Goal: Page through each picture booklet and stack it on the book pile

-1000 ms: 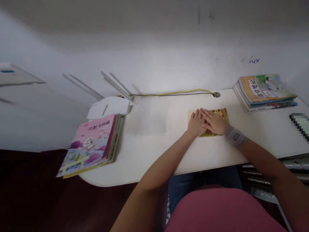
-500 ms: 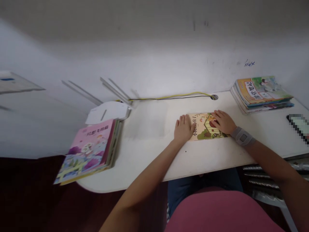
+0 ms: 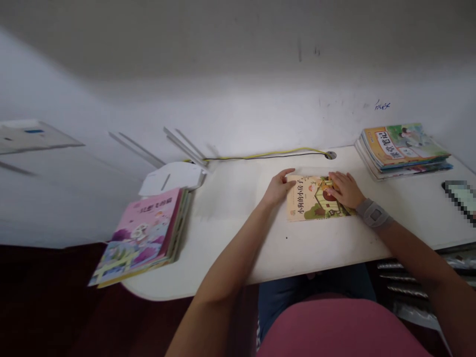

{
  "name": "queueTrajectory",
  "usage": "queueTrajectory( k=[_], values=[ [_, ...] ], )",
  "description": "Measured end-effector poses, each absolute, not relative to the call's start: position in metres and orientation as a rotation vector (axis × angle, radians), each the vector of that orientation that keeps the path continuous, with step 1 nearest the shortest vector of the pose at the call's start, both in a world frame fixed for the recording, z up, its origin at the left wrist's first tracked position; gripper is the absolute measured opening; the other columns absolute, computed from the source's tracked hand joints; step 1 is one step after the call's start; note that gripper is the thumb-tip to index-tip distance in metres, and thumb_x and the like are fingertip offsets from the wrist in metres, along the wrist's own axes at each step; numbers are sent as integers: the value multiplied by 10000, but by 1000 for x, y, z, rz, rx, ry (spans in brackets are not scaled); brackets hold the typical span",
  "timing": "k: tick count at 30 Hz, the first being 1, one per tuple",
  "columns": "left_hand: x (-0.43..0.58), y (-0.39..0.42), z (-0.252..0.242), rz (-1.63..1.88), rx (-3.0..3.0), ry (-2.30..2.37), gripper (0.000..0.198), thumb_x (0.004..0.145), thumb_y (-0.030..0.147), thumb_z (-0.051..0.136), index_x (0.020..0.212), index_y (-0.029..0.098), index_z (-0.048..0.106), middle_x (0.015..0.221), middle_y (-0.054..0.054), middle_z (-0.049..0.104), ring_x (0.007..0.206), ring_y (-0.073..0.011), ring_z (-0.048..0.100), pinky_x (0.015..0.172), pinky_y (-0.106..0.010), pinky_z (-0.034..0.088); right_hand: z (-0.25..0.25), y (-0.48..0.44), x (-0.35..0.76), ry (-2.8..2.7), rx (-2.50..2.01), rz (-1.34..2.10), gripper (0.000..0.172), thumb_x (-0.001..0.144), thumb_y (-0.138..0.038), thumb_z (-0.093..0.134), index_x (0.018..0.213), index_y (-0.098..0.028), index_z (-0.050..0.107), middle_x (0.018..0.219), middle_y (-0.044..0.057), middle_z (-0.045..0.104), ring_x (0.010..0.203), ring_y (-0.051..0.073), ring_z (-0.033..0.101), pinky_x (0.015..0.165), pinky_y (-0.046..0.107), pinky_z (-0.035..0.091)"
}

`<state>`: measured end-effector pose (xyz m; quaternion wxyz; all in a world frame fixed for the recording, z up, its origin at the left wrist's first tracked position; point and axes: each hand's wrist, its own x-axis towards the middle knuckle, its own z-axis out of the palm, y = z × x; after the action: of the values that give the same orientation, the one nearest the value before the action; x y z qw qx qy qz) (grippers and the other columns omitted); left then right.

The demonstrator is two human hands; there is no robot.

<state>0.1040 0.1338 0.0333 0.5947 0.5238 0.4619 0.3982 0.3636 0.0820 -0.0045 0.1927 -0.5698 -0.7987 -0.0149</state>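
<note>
A thin picture book (image 3: 316, 201) with a yellow house on its cream cover lies on the white desk in front of me. At its upper left corner is my left hand (image 3: 278, 187), thumb over the cover and fingers around the edge, closed on the book. My right hand (image 3: 346, 191) rests across the right part of the cover with its fingers outstretched. That hand hides the book's upper right corner. A grey band (image 3: 374, 213) with a dark square face is on my right wrist.
A stack of books with a pink cover (image 3: 148, 218) stands at the desk's left end, partly over the edge. Behind it sits a white router (image 3: 169, 177) with antennas. Cables run to a hole (image 3: 330, 155). More books (image 3: 407, 146) and a phone (image 3: 461, 196) are at right.
My left hand has moved from lying on the cover's left side to the book's upper left corner, uncovering the title. My right hand stays on the right part. The view has shifted slightly.
</note>
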Motion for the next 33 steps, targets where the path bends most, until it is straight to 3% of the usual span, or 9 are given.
queueTrajectory(
  k=[3,6,10,16,21,27,33],
  values=[
    [102,138,34,902,1179,1030,441,544,261,757,947,129,632,678,2,639,638,-144,615,639,-284,492,0,88,370,-2153,-1567,-50,506,899,-430,425,1293,-120,492,1273,164,570,1193,289,485,1044,499,285],
    [98,137,33,914,1157,1024,358,514,300,784,787,131,625,645,2,628,618,-139,602,645,-294,490,9,92,381,-2080,-1449,56,407,859,-369,479,1168,-127,588,1074,143,648,1031,263,558,953,445,397],
    [96,133,33,971,1175,1081,295,520,301,791,690,140,612,557,37,562,545,-99,534,606,-260,454,20,93,394,-1811,-1373,431,300,824,-373,500,982,-175,661,872,70,671,805,199,605,754,359,489],
    [99,130,31,1011,1273,1199,292,648,404,698,607,171,527,547,35,524,526,-90,494,558,-230,414,24,94,393,-1432,-1421,714,307,712,-450,601,837,-174,650,716,18,653,655,158,573,620,307,469],
    [105,132,27,906,1449,1399,284,777,455,549,678,190,521,609,-4,577,568,-138,544,566,-257,430,21,97,388,-1507,-1592,512,285,759,-414,552,865,-163,635,616,-11,574,575,138,519,571,278,420],
    [111,133,28,674,1772,1760,223,778,417,560,826,203,597,798,-97,656,866,-294,613,771,-398,443,11,99,383,-1747,-1836,214,189,803,-332,516,794,-191,641,654,8,603,631,163,536,629,291,408],
    [110,132,26,492,2033,1838,318,824,425,516,1022,193,608,1126,-150,600,1030,-306,580,855,-407,443,3,94,377,-1892,-1909,-2,238,862,-333,478,806,-195,663,882,93,608,809,211,544,647,305,400]
  ],
)
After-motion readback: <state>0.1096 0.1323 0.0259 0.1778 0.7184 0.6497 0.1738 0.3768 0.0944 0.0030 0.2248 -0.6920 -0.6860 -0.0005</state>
